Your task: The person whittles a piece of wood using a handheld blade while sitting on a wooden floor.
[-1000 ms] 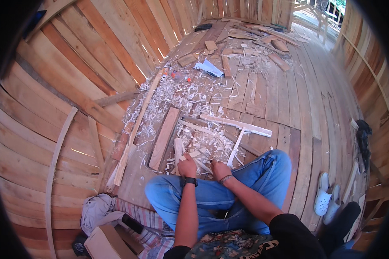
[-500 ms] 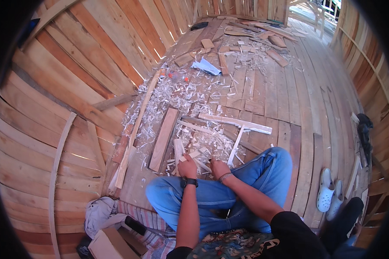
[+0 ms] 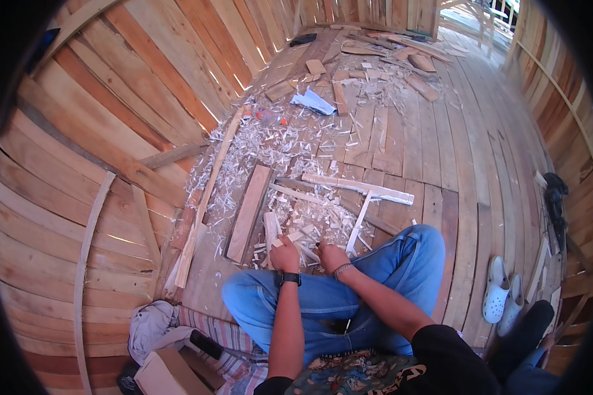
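My left hand, with a dark watch at its wrist, is closed around the near end of a short pale wood strip that points away from me. A little to its right, my right hand is closed in front of my crossed legs, a bracelet at the wrist. Something small and dark shows at its fingers, too small to name. Between and beyond both hands lie wood chips. Left of them rests a thick reddish-brown plank. Ahead, a pale wood bar lies crosswise, with a thin strip meeting it.
Curled shavings cover the floor by the left wall, along a long batten. Scrap boards lie farther off. Light clogs and another person's dark-clad leg are at right; a cardboard box stands at lower left.
My right hand has shifted very slightly to the left. My left hand and the wood strip stay where they were.
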Available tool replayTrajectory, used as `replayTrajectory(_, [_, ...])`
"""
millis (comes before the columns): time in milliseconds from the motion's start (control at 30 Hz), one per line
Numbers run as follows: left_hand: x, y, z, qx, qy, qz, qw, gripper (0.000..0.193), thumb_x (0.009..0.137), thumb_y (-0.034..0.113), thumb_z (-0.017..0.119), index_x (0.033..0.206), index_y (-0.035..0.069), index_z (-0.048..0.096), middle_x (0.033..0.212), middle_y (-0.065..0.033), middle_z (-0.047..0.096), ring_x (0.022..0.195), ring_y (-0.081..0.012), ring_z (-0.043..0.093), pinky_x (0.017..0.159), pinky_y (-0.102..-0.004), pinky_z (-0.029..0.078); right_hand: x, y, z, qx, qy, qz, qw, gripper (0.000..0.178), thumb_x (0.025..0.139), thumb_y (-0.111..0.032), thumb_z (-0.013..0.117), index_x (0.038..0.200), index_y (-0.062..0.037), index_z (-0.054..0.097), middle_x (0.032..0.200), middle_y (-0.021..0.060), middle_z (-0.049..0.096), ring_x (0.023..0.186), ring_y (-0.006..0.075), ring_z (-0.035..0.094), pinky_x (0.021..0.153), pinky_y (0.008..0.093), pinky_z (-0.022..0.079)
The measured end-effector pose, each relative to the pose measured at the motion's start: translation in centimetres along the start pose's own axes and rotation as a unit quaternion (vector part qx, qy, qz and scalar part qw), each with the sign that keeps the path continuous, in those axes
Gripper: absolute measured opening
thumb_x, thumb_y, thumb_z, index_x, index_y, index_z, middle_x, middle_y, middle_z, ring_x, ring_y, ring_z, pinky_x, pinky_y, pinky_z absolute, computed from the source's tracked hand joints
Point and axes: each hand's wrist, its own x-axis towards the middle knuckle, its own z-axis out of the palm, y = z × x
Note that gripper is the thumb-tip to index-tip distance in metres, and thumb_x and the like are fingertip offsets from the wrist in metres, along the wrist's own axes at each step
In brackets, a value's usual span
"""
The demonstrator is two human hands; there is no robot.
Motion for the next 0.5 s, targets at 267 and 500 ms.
replayTrajectory(267, [0.5, -1.0, 1.1, 0.002, -0.002, 0.001, 1.000, 0.056, 0.089, 0.042, 0.036, 0.082, -0.008, 0.061, 0.078, -0.0286, 0.061, 0.077, -0.0443, 0.059, 0.069, -0.0516, 0.047, 0.9, 0.3, 0.9, -0.008, 0.015, -0.013, 1.000, 0.023, 0.087, -0.022, 0.049, 0.098, -0.0023, 0.052, 0.078, 0.0249, 0.062, 0.075, 0.0402, 0.062, 0.067, 0.0495, 0.049])
replayTrajectory(500, [0.0, -0.6, 1.0, 0.014, -0.028, -0.022, 0.999, 0.057, 0.089, 0.043, 0.035, 0.083, -0.008, 0.061, 0.081, -0.0294, 0.061, 0.079, -0.0448, 0.059, 0.071, -0.0514, 0.047, 0.2, 0.1, 0.5, -0.017, 0.015, 0.004, 1.000, 0.025, 0.087, -0.024, 0.050, 0.098, -0.0012, 0.051, 0.078, 0.0255, 0.062, 0.074, 0.0402, 0.062, 0.065, 0.0499, 0.050])
